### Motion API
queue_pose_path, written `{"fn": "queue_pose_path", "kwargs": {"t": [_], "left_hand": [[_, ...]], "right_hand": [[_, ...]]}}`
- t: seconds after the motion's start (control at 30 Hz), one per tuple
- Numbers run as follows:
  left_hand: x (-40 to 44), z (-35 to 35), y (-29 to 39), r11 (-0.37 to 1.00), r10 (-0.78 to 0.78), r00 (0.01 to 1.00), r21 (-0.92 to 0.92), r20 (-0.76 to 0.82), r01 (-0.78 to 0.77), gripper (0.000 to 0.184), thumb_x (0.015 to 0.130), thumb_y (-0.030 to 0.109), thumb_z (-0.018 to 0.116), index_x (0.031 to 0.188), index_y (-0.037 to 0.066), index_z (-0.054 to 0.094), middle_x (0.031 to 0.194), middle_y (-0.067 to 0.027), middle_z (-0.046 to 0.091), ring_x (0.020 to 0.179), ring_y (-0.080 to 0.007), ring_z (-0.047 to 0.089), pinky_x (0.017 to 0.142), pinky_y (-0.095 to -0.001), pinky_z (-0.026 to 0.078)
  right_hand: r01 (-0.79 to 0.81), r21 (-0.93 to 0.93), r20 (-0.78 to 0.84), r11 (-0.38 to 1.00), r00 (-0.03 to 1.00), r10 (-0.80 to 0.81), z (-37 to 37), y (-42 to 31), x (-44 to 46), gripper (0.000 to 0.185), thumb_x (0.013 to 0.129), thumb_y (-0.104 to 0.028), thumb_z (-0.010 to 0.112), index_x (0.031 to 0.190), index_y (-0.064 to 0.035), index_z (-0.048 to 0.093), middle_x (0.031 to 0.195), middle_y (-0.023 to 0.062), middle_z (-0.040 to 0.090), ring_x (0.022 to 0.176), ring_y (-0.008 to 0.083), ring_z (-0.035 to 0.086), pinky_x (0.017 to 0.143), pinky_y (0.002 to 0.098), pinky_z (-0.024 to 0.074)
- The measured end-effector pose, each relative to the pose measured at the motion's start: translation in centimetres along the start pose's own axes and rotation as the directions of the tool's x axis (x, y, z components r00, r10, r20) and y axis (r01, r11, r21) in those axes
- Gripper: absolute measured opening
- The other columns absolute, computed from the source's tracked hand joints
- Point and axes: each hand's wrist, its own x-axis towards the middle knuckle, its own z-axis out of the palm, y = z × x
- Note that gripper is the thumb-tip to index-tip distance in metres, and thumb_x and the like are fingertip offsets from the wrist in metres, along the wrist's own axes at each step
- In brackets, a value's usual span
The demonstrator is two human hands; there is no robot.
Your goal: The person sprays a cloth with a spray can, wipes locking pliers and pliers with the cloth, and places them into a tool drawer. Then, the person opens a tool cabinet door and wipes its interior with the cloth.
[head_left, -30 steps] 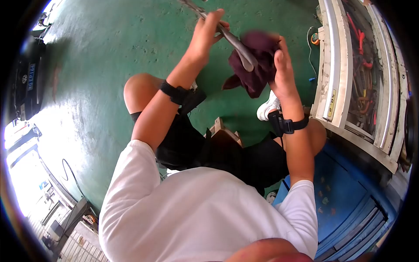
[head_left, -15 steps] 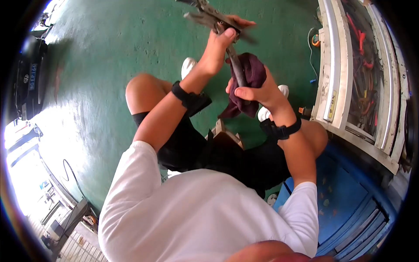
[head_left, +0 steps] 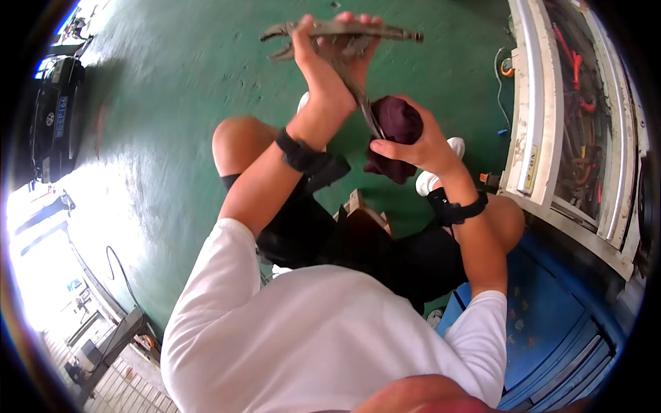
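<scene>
Left hand (head_left: 330,77) gripped pliers (head_left: 344,29), aloft over floor (head_left: 172,103); right hand (head_left: 428,143) closed round cloth (head_left: 398,125), against one handle's end. Step, by my reading: wiping that handle. Next move called for steady left grip, cloth snug.

Cloth (head_left: 401,122) partly behind right grip (head_left: 428,144)

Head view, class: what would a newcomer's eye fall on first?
First, the metal pliers in the left hand at top centre, above the green floor. Next, the maroon cloth bunched in the right hand, against the pliers' lower handle, right of centre.
</scene>
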Motion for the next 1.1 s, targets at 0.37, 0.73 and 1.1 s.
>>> {"fn": "queue_pose_path", "kwargs": {"t": [0.37,0.73,1.1], "left_hand": [[-0.3,0.8,3.1,0.981,0.044,0.996,-0.194,0.083,-0.027,0.059,0.091,0.054,0.056,0.104,-0.003,0.056,0.11,-0.0206,0.06,0.119,-0.0386,0.054,0.113,-0.0508,0.036],[0.3,0.2,1.5,0.994,0.104,0.985,0.002,0.139,-0.106,0.044,0.095,0.042,0.048,0.098,0.0,0.061,0.105,-0.0206,0.066,0.112,-0.036,0.061,0.106,-0.0472,0.041],[-0.8,1.9,4.0,0.971,-0.082,0.97,-0.202,0.23,0.13,0.047,0.092,0.05,0.052,0.101,0.005,0.061,0.107,-0.0147,0.064,0.124,-0.0389,0.052,0.103,-0.0496,0.04]], "right_hand": [[-0.147,0.696,-0.081,0.702,0.956,0.281,-0.2,-2.0,0.8,0.051,0.089,-0.029,0.066,0.13,-0.0059,0.047,0.098,0.0172,0.064,0.087,0.0245,0.068,0.077,0.0379,0.058],[0.151,-0.196,0.008,0.969,0.988,-0.153,0.0,-1.0,1.2,0.027,0.087,-0.016,0.074,0.108,-0.0048,0.06,0.096,0.0025,0.065,0.082,0.0083,0.059,0.072,0.0246,0.0491],[0.241,-0.08,-0.24,0.967,0.937,-0.253,1.9,-2.1,1.3,0.036,0.084,-0.011,0.076,0.116,-0.0029,0.062,0.103,0.007,0.068,0.095,0.0131,0.064,0.083,0.0271,0.0516]]}}
